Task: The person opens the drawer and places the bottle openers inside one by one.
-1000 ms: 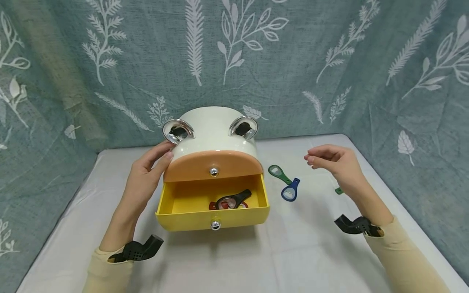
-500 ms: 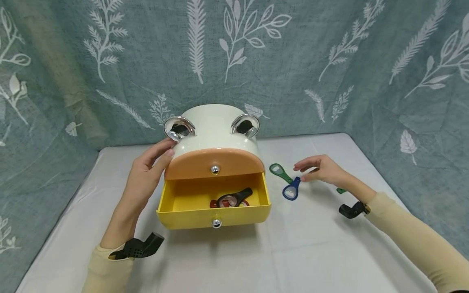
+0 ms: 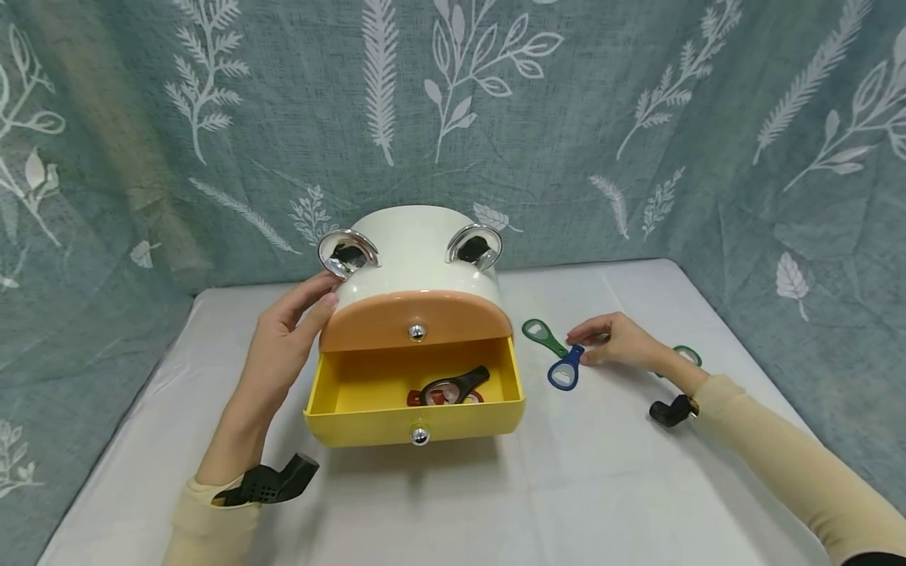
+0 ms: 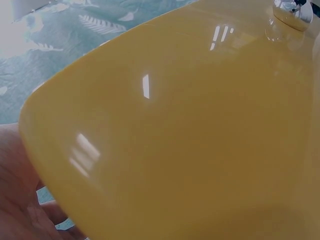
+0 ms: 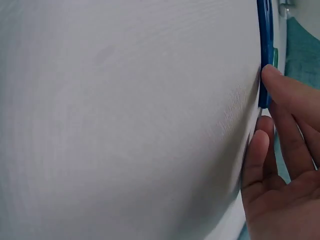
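Note:
A white frog-faced box [image 3: 418,236] stands mid-table with its yellow drawer [image 3: 340,428] pulled out. My left hand [image 3: 286,330] rests on the box's left side, thumb and fingers extended; in the left wrist view the yellow drawer front [image 4: 165,125] hides part of it. My right hand [image 3: 616,339] pinches the handle end of a small blue magnifying glass [image 3: 564,375], which lies on the table. Its thumb [image 5: 275,75] presses the blue handle in the right wrist view. A green magnifying glass [image 3: 539,334] lies beside the blue one, their handles meeting.
Inside the drawer lie a black magnifying glass [image 3: 455,387] and red pieces [image 3: 414,398]. Another green magnifying glass [image 3: 688,355] lies behind my right wrist. The orange upper drawer [image 3: 375,322] is closed. A patterned curtain [image 3: 538,189] hangs behind the white-covered table [image 3: 580,487].
My right hand has come left and down from above the table to the blue magnifying glass, and its fingers have closed on the handle. The left hand stays on the box.

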Tool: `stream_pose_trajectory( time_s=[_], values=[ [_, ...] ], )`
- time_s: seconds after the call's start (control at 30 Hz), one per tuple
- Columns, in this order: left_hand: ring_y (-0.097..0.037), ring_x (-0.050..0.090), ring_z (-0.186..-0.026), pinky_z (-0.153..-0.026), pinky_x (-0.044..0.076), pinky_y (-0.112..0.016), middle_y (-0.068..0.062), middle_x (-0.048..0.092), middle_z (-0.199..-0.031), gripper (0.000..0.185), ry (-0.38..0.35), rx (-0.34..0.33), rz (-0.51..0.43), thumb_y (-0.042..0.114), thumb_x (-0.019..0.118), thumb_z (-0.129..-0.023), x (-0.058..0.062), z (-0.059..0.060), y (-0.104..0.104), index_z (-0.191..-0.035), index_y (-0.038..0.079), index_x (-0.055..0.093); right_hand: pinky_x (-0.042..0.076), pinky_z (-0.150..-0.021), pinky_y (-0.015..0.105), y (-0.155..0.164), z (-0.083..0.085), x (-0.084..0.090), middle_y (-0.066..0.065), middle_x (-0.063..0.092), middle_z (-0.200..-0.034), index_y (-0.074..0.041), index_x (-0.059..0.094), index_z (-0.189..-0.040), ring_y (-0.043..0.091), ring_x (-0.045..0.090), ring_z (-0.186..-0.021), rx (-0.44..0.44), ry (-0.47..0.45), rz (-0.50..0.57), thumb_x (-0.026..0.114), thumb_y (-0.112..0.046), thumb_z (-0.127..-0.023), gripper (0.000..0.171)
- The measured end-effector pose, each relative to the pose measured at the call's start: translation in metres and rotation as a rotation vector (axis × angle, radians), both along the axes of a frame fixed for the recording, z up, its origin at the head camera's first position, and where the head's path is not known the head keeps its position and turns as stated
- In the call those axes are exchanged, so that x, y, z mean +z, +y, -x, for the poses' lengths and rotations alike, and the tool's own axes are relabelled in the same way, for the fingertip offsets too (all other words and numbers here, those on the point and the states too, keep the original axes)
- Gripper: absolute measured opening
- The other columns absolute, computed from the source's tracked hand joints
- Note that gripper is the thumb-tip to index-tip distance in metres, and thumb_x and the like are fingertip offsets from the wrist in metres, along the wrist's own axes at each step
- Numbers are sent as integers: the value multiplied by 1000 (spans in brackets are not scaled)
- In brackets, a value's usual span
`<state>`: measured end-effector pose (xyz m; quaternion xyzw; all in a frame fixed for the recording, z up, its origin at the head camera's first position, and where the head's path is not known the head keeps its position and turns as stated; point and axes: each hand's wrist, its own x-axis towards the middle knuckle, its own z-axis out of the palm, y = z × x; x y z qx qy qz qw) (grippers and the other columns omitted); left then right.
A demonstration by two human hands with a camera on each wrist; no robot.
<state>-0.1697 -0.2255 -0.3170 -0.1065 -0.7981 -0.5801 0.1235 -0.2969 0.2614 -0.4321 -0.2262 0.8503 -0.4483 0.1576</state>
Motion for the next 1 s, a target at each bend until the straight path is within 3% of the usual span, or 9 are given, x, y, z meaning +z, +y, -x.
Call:
stream_pose_trajectory(
  time_s=[0.33, 0.67, 1.0],
  values=[
    [-25, 27, -143, -114, 18, -56, -7, 39, -153, 46, -8, -1, 3, 27, 56, -103, 0, 0, 2, -144, 6, 51, 54, -75, 29, 2, 0, -2, 9, 72, -104, -4, 73, -110, 28, 63, -93, 6, 5, -20, 82, 0, -77, 34],
    [-22, 29, -142, -113, 23, -54, -5, 41, -151, 47, -15, 8, 12, 30, 56, -102, 2, -1, 3, -143, 6, 52, 54, -76, 29, 6, 4, 2, 10, 71, -100, 1, 73, -106, 26, 63, -92, 154, 39, -46, 80, 4, -77, 30],
    [-22, 28, -142, -113, 19, -56, -5, 40, -152, 46, 7, -12, -13, 30, 55, -103, 0, 0, 1, -143, 8, 53, 54, -77, 31, 9, 0, 3, 7, 68, -99, -2, 72, -108, 26, 60, -91, 209, 2, -80, 80, 5, -77, 33]
  ],
)
